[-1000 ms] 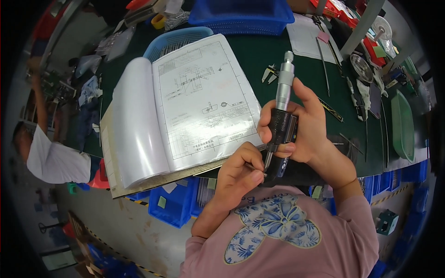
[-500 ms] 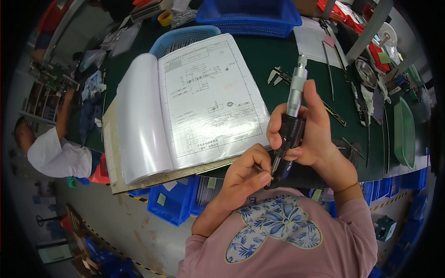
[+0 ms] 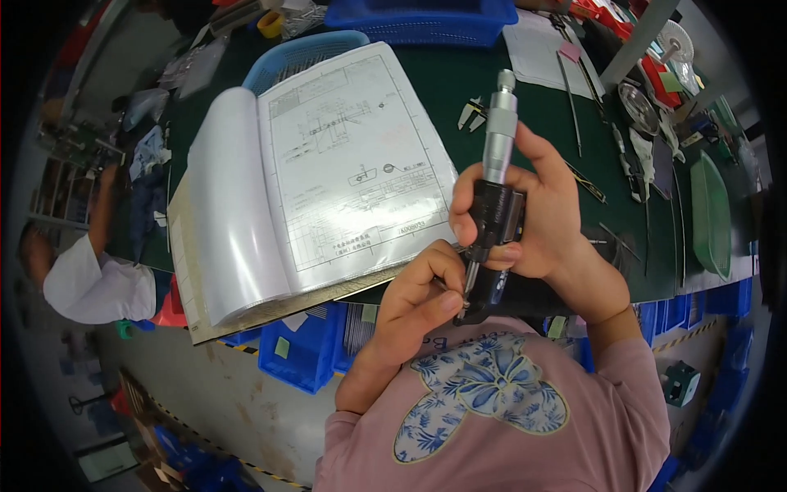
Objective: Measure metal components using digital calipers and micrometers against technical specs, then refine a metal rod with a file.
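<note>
My right hand (image 3: 548, 209) is wrapped round a micrometer (image 3: 498, 152), its silver thimble pointing up and away and its dark frame toward my body. At the frame's near end, by the measuring jaws, my left hand (image 3: 414, 305) pinches a small thin metal part (image 3: 445, 285) between thumb and fingers. Most of that part is hidden by the fingers, and I cannot tell whether the jaws touch it. Left of the micrometer lies an open folder (image 3: 361, 176) with a technical drawing in a clear sleeve. A caliper (image 3: 471, 113) rests beyond my right hand, partly hidden.
Light-blue (image 3: 261, 72) and dark-blue (image 3: 418, 23) baskets stand at the back. On the right are long thin rods (image 3: 569, 102), a metal dish (image 3: 638, 108) and a green tray (image 3: 708, 215). Blue bins (image 3: 297, 353) sit below the table edge. A person in white (image 3: 102, 283) works at far left.
The whole view has shifted slightly, so the folder and table appear further up and left. Both hands keep their hold, and the micrometer stands a little more upright.
</note>
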The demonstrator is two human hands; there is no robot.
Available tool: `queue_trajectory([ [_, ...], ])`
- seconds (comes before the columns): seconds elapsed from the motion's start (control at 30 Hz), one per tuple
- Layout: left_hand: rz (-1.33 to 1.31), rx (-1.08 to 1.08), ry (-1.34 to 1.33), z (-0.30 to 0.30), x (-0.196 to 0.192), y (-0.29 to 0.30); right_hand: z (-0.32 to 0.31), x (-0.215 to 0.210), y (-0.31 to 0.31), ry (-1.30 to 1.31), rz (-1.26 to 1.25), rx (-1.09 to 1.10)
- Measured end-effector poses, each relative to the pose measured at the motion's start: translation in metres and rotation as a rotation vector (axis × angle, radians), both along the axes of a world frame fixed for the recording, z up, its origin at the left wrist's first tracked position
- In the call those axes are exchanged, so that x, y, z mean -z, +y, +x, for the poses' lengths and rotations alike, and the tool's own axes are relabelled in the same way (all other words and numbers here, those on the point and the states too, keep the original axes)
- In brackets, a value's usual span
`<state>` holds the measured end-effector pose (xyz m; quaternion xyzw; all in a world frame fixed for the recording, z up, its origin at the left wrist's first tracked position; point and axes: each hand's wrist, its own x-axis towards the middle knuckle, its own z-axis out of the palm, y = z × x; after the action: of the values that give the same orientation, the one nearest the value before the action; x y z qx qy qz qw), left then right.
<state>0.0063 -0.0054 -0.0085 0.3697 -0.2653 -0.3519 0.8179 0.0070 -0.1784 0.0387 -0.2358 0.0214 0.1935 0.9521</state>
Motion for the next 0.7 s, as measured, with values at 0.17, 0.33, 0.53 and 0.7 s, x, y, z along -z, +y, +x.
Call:
queue_trajectory([
  [0.17, 0.020, -0.010, 0.007, -0.0011, 0.0016, -0.0005, 0.0023, 0.0044, 0.0031, -0.025, 0.035, -0.018],
  [0.33, 0.027, -0.031, -0.003, -0.0020, 0.0003, 0.0001, 0.0010, 0.0035, 0.0025, -0.075, 0.042, -0.007],
  [0.53, 0.036, -0.046, -0.013, -0.0025, 0.0002, -0.0012, 0.0001, 0.0003, 0.0023, -0.014, -0.038, 0.015],
  [0.7, 0.035, -0.060, -0.039, -0.0016, 0.0002, -0.0007, -0.0006, -0.0012, 0.0026, -0.021, -0.107, 0.025],
])
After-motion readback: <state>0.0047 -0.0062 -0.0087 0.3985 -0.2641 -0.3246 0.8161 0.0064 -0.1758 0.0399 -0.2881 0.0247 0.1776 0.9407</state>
